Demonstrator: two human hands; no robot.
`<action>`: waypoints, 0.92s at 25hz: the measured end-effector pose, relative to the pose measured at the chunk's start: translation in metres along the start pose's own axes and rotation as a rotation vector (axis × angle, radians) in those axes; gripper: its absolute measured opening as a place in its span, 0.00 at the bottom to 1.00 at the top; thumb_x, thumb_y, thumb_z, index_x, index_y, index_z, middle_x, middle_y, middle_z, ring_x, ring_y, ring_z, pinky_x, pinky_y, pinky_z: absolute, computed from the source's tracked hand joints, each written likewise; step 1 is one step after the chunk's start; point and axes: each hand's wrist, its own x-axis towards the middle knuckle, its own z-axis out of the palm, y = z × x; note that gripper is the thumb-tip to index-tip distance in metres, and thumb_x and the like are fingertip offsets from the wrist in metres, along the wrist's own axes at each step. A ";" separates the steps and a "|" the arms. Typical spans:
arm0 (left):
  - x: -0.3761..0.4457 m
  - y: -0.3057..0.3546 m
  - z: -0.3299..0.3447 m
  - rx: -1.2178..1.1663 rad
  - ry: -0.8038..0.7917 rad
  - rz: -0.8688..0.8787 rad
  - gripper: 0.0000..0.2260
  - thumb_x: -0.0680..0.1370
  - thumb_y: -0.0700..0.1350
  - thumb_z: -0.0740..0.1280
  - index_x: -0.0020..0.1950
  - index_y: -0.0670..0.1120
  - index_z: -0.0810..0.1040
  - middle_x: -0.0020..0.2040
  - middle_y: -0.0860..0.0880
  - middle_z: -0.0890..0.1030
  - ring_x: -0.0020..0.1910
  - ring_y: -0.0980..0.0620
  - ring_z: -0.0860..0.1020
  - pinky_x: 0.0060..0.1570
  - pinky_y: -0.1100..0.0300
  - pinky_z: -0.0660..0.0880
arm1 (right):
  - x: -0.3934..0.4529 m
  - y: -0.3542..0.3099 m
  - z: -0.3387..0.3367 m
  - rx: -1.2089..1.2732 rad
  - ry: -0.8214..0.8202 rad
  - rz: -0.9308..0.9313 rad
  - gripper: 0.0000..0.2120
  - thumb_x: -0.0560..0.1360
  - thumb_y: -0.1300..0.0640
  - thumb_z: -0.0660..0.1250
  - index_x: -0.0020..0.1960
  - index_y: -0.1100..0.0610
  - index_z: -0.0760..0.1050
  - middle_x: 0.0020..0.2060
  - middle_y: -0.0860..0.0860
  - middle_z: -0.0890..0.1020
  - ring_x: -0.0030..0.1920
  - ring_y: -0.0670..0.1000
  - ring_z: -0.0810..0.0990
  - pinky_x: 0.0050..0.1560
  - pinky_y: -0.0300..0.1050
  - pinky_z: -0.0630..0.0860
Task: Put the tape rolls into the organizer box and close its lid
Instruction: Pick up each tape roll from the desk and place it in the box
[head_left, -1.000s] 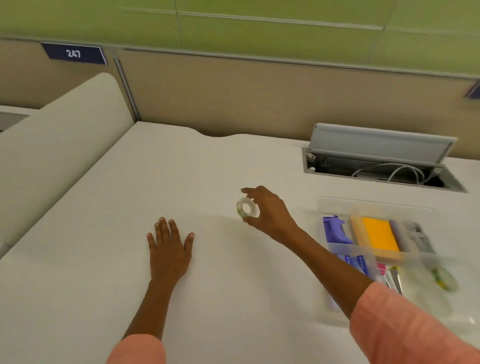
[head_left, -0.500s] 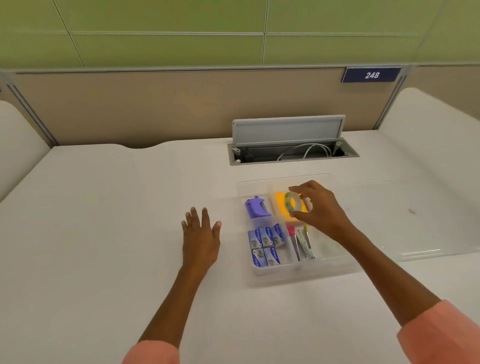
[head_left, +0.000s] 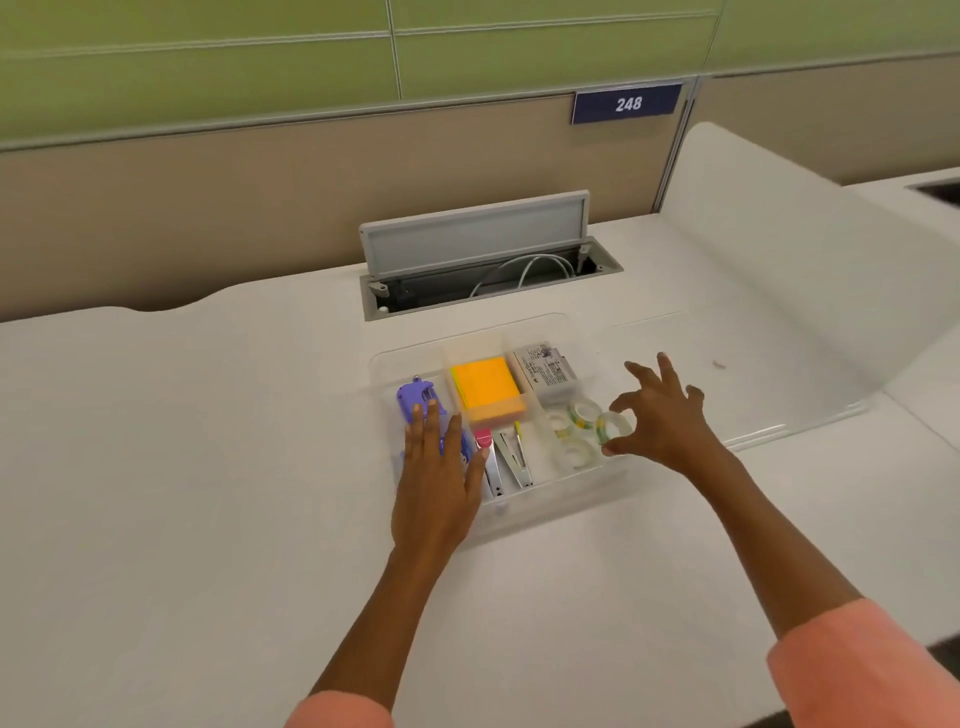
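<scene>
At centre frame, a tape roll (head_left: 615, 427) is pinched by the right hand (head_left: 662, 415) over the organizer box (head_left: 545, 514), steadied by the flat, unclenched left hand (head_left: 436, 483).

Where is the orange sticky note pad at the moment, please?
In the head view, the orange sticky note pad lies in the organizer box's middle rear compartment.

Left hand (head_left: 439, 488) flat, fingers (head_left: 422, 431) extended — right hand (head_left: 662, 415) raised, thumb and forefinger pinched, other fingers splayed.
</scene>
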 end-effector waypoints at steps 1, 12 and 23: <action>0.001 0.000 0.000 -0.006 -0.001 -0.006 0.29 0.76 0.61 0.49 0.75 0.50 0.53 0.78 0.49 0.46 0.77 0.50 0.42 0.74 0.50 0.53 | 0.000 0.001 0.003 -0.011 -0.033 0.005 0.25 0.63 0.45 0.76 0.57 0.52 0.78 0.76 0.53 0.55 0.77 0.59 0.40 0.69 0.70 0.53; 0.002 0.000 0.004 0.006 -0.040 -0.052 0.30 0.75 0.62 0.52 0.75 0.51 0.53 0.78 0.49 0.46 0.77 0.50 0.42 0.74 0.51 0.53 | 0.009 -0.002 0.009 0.012 -0.239 0.107 0.25 0.65 0.45 0.75 0.55 0.59 0.78 0.74 0.55 0.59 0.76 0.61 0.43 0.67 0.75 0.52; 0.002 0.000 0.004 -0.002 -0.052 -0.062 0.30 0.76 0.60 0.55 0.75 0.51 0.52 0.78 0.48 0.46 0.77 0.50 0.42 0.74 0.51 0.52 | 0.007 -0.005 0.013 0.113 -0.228 0.133 0.26 0.67 0.49 0.74 0.62 0.54 0.74 0.75 0.55 0.57 0.76 0.59 0.47 0.68 0.69 0.57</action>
